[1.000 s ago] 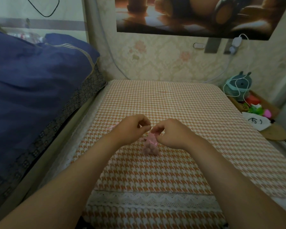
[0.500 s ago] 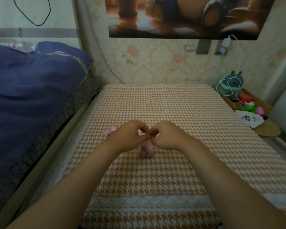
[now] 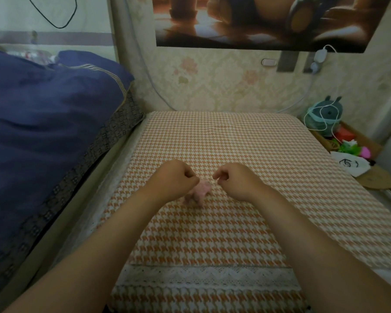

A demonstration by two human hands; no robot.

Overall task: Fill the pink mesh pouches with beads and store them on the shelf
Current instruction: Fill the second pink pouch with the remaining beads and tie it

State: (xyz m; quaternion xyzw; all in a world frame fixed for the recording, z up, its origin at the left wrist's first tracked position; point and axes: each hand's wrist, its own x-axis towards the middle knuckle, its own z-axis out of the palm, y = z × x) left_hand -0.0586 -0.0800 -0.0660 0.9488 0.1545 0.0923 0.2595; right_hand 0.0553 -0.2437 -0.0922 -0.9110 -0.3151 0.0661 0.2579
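Observation:
A small pink mesh pouch (image 3: 200, 191) lies bunched and filled on the orange houndstooth tablecloth (image 3: 224, 143), between my two hands. My left hand (image 3: 175, 180) is curled just left of the pouch and covers its left end, thumb and forefinger pinched. My right hand (image 3: 234, 180) is curled a short way to the right, its pinched fingertips pointing at the pouch's mouth. Both seem to pinch the pouch's drawstring, though the cord is too thin to see. No loose beads are visible.
Blue bedding (image 3: 43, 132) is piled high along the table's left side. At the right edge, a wooden shelf tray (image 3: 357, 138) holds a teal plush (image 3: 325, 114) wrapped in white cable, green and pink bits and a white cloth (image 3: 350, 164). Beside it lies a round woven mat (image 3: 377, 178).
My hands, which met over the pouch, have drawn apart sideways. The pouch now shows between them, lying tilted on the cloth.

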